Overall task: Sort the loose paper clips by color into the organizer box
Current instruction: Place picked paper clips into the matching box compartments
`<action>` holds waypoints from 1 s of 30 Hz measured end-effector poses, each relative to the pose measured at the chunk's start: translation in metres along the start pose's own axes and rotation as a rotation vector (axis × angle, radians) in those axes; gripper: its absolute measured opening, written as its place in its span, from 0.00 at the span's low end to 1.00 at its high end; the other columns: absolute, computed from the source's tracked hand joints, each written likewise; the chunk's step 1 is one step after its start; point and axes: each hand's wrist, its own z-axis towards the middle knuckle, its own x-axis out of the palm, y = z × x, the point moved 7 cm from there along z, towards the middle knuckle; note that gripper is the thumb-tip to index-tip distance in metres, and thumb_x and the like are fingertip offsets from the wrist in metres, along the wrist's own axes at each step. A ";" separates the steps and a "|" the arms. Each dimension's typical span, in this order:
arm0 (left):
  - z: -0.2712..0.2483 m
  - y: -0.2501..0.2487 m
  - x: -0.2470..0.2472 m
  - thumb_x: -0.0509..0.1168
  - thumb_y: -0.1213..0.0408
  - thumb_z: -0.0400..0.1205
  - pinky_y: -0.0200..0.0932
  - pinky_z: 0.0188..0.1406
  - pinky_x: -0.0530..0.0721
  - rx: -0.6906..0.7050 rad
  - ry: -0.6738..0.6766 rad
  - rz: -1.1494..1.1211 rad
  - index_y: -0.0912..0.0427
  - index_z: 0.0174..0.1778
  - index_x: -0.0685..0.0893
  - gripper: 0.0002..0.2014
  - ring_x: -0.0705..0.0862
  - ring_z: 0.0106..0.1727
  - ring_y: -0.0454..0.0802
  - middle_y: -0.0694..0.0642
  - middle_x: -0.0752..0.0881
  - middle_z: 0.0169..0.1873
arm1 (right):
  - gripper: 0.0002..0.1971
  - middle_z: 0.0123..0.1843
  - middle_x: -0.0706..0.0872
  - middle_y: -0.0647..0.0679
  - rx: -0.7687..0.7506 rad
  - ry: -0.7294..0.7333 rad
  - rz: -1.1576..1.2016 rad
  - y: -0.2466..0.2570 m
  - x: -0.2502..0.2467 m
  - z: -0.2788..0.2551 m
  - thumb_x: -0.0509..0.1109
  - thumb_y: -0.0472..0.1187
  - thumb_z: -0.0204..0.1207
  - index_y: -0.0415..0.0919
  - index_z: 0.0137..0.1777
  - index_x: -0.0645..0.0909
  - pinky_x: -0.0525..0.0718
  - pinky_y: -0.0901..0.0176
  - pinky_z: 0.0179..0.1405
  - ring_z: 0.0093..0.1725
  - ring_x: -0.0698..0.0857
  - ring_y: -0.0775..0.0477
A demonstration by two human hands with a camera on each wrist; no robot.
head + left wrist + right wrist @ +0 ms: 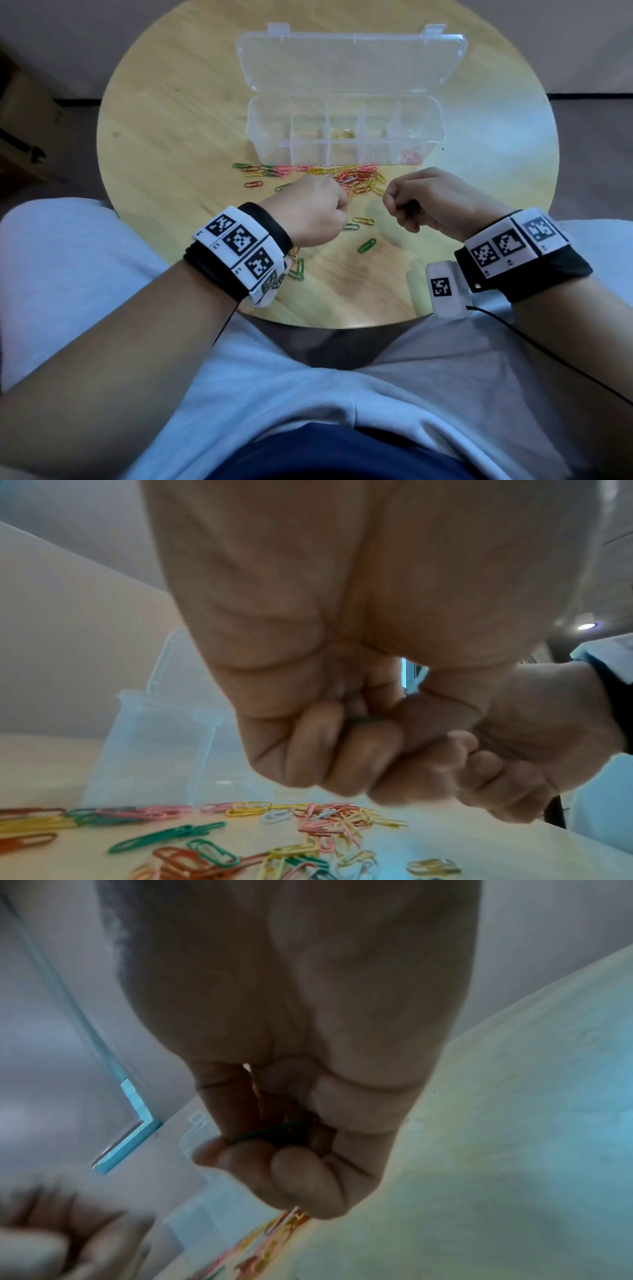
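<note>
A clear organizer box [260,137] stands open on the round wooden table [171,137], its lid [349,61] laid back. Yellow clips [344,134] lie in a middle compartment and pink clips [411,156] in the right front one. Loose coloured paper clips [352,178] are heaped just in front of the box. My left hand [339,209] hovers over the near edge of the heap, fingers curled round a green clip [366,719]. My right hand [400,209] is beside it, curled round green clips [270,1133].
Stray green clips [366,245] and a yellow one [363,220] lie between my wrists and the table's near edge. More clips [253,184] trail left of the heap. Bare wood spreads left and right of the box. My lap is below the table edge.
</note>
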 end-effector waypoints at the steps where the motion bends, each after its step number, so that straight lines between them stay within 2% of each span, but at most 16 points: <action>1: 0.000 -0.003 0.001 0.56 0.71 0.75 0.47 0.30 0.70 0.009 0.003 -0.010 0.60 0.22 0.69 0.14 0.72 0.31 0.56 0.57 0.73 0.23 | 0.15 0.25 0.69 0.46 0.005 0.014 -0.063 0.000 0.004 0.001 0.58 0.29 0.77 0.35 0.31 0.80 0.63 0.57 0.26 0.26 0.65 0.47; 3: 0.002 -0.006 0.002 0.55 0.69 0.76 0.48 0.29 0.68 0.013 -0.008 -0.021 0.58 0.21 0.65 0.16 0.69 0.29 0.56 0.56 0.70 0.22 | 0.12 0.21 0.71 0.55 -0.015 0.012 -0.291 0.002 0.008 0.001 0.68 0.37 0.78 0.42 0.34 0.86 0.66 0.62 0.25 0.24 0.68 0.52; 5: 0.003 -0.007 0.004 0.58 0.64 0.77 0.47 0.32 0.72 0.001 -0.025 0.013 0.57 0.24 0.72 0.14 0.74 0.32 0.54 0.53 0.76 0.26 | 0.04 0.20 0.71 0.57 -0.061 0.008 -0.500 0.006 0.013 0.001 0.77 0.45 0.73 0.50 0.37 0.89 0.67 0.64 0.25 0.22 0.68 0.56; 7: 0.004 -0.007 0.006 0.61 0.60 0.79 0.45 0.38 0.76 0.002 -0.047 0.112 0.53 0.38 0.84 0.07 0.79 0.42 0.51 0.49 0.82 0.37 | 0.03 0.22 0.70 0.55 -0.057 0.022 -0.617 0.004 0.016 0.002 0.80 0.47 0.68 0.56 0.38 0.90 0.66 0.62 0.25 0.22 0.67 0.55; 9: 0.005 -0.007 0.010 0.64 0.60 0.79 0.45 0.42 0.76 -0.001 -0.043 0.195 0.49 0.50 0.85 0.07 0.79 0.47 0.50 0.47 0.81 0.44 | 0.05 0.24 0.70 0.53 -0.037 0.025 -0.688 0.001 0.018 0.003 0.82 0.47 0.67 0.58 0.40 0.90 0.67 0.61 0.26 0.24 0.69 0.54; 11: 0.006 -0.006 0.015 0.65 0.61 0.79 0.46 0.41 0.76 -0.015 -0.036 0.243 0.47 0.53 0.85 0.09 0.82 0.50 0.53 0.49 0.83 0.48 | 0.07 0.25 0.71 0.53 -0.030 0.033 -0.735 0.001 0.020 0.004 0.83 0.47 0.66 0.59 0.41 0.90 0.68 0.60 0.26 0.26 0.71 0.53; 13: 0.007 -0.005 0.015 0.66 0.60 0.79 0.46 0.40 0.75 -0.032 -0.049 0.291 0.46 0.54 0.86 0.09 0.84 0.51 0.56 0.51 0.86 0.50 | 0.07 0.26 0.73 0.53 -0.025 0.040 -0.769 0.000 0.022 0.004 0.83 0.47 0.65 0.59 0.41 0.90 0.69 0.61 0.26 0.27 0.72 0.53; 17: 0.010 -0.003 0.014 0.68 0.59 0.79 0.46 0.39 0.76 -0.071 -0.060 0.321 0.45 0.51 0.87 0.07 0.85 0.51 0.56 0.49 0.87 0.50 | 0.05 0.24 0.76 0.56 -0.020 0.011 -0.769 -0.001 0.021 0.007 0.83 0.47 0.64 0.57 0.39 0.91 0.70 0.63 0.25 0.26 0.74 0.53; 20: 0.012 -0.001 0.013 0.69 0.59 0.78 0.46 0.39 0.77 -0.094 -0.070 0.309 0.47 0.44 0.86 0.02 0.85 0.49 0.55 0.49 0.87 0.47 | 0.03 0.19 0.75 0.58 -0.030 -0.008 -0.748 0.000 0.018 0.008 0.82 0.47 0.66 0.56 0.38 0.92 0.71 0.63 0.24 0.25 0.73 0.54; 23: 0.012 0.000 0.013 0.69 0.59 0.77 0.46 0.38 0.79 -0.100 -0.072 0.300 0.47 0.38 0.86 0.03 0.86 0.46 0.56 0.49 0.87 0.42 | 0.02 0.17 0.76 0.59 -0.030 -0.015 -0.722 0.000 0.013 0.009 0.81 0.47 0.69 0.56 0.39 0.92 0.71 0.64 0.25 0.25 0.73 0.55; 25: 0.011 0.000 0.013 0.69 0.59 0.77 0.46 0.38 0.80 -0.102 -0.076 0.300 0.48 0.39 0.87 0.02 0.86 0.46 0.56 0.49 0.87 0.40 | 0.02 0.17 0.77 0.61 -0.035 -0.029 -0.697 -0.001 0.010 0.009 0.81 0.47 0.69 0.56 0.39 0.92 0.71 0.64 0.26 0.26 0.73 0.55; 27: 0.012 0.000 0.015 0.69 0.59 0.76 0.46 0.39 0.80 -0.093 -0.083 0.304 0.49 0.41 0.87 0.02 0.86 0.47 0.56 0.48 0.86 0.41 | 0.02 0.21 0.78 0.58 -0.048 -0.042 -0.661 -0.001 0.007 0.010 0.81 0.47 0.68 0.56 0.37 0.91 0.71 0.63 0.27 0.27 0.73 0.55; 30: 0.014 -0.002 0.016 0.69 0.58 0.77 0.46 0.39 0.76 -0.075 -0.078 0.307 0.45 0.48 0.84 0.06 0.84 0.50 0.54 0.46 0.82 0.43 | 0.02 0.19 0.75 0.58 -0.067 -0.047 -0.617 -0.001 0.003 0.010 0.81 0.47 0.68 0.56 0.36 0.91 0.69 0.69 0.23 0.23 0.70 0.58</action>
